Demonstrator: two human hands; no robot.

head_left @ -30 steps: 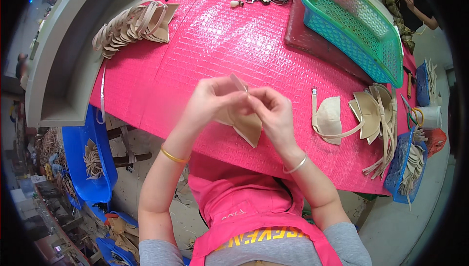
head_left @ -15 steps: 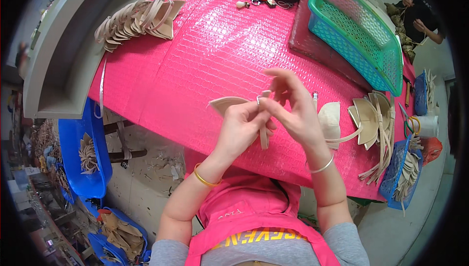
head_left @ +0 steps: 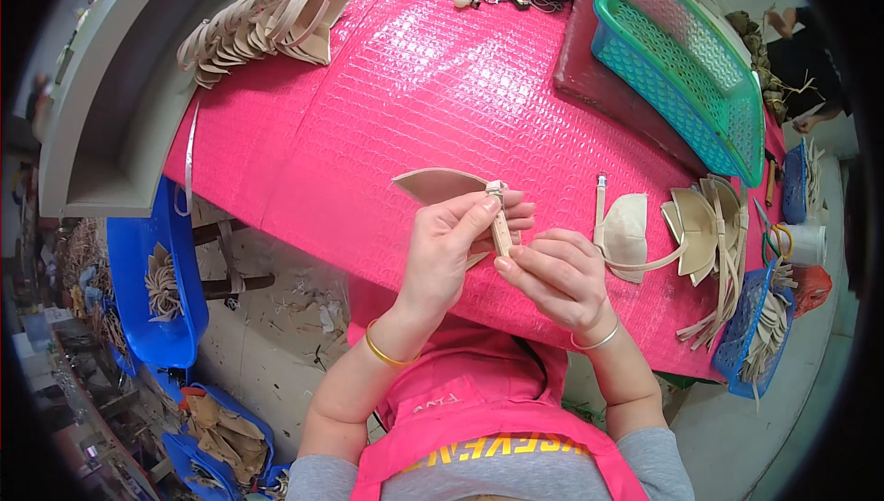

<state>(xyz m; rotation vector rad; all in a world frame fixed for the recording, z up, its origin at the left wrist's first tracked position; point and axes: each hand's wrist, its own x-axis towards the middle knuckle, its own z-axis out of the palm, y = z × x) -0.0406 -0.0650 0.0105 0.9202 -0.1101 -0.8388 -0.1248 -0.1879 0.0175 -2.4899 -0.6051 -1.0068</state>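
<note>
Just above the table's near edge, my left hand (head_left: 442,248) is closed on a beige strap (head_left: 501,229), its thumb pressed along it. A small metal buckle (head_left: 494,187) shows at the strap's upper end. From behind the left hand a flat, pointed beige piece (head_left: 433,184) juts out to the left; whether it joins the strap is hidden. My right hand (head_left: 558,280) pinches the strap's lower end between thumb and fingers. To its right lie a pale curved piece (head_left: 627,236) with a buckled strap and several similar beige pieces (head_left: 694,232).
A pink-covered table (head_left: 368,133) spreads ahead. At the back left lies a row of strapped beige pieces (head_left: 267,29). A green basket (head_left: 677,77) rests on a dark red block (head_left: 603,105). Scissors (head_left: 781,241) and a blue basket (head_left: 748,331) are at right. Another person's hand (head_left: 810,119) shows far right.
My right hand has come down from above the buckle to the strap's lower end. The strap now lies flat along my left thumb, with the buckle on top.
</note>
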